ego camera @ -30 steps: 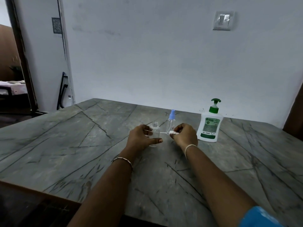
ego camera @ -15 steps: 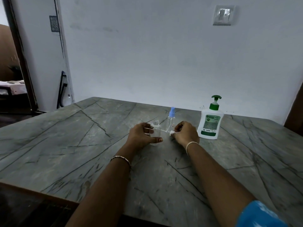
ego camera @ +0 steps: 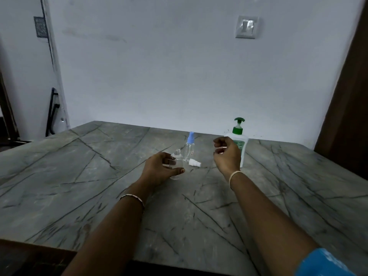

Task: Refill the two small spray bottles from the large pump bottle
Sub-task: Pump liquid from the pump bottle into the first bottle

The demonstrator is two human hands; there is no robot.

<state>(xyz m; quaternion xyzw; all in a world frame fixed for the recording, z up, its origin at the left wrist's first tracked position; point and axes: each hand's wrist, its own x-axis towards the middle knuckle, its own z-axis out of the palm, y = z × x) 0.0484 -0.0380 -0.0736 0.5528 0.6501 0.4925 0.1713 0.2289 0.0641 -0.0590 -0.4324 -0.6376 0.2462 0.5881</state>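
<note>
Uncapped spray bottle (ego camera: pixel 177 159): small, clear, upright mid-tabletop, threaded neck bare, looks empty or nearly so. Its white spray head (ego camera: pixel 193 162) lies on its side on the tabletop (ego camera: pixel 99 176), just beside the bottle on the right and touching nothing I can make out. Blue-capped spray bottle (ego camera: pixel 189 149) stands just behind those two, cap on, untouched. Pump bottle (ego camera: pixel 244 146), white with a green pump, stands upright further right near the back edge, partly hidden by the right hand.

Step as I read it: first bottle opened, filling not yet begun. Next move calls for getting the pump bottle's nozzle over that narrow neck, or the neck under the nozzle, then pressing while the small bottle is held steady. The mouth is small, so a spill is likely if they are misaligned.

Left hand (ego camera: pixel 159 168): grip wrapped round the uncapped bottle's body, thumb across the front, fingers behind, bottle base on the tabletop.

Right hand (ego camera: pixel 227 154): raised off the tabletop in front of the pump bottle, fingers loosely curled, grip slack, and I see nothing in it. Whether it touches the pump bottle, I can't tell.
</note>
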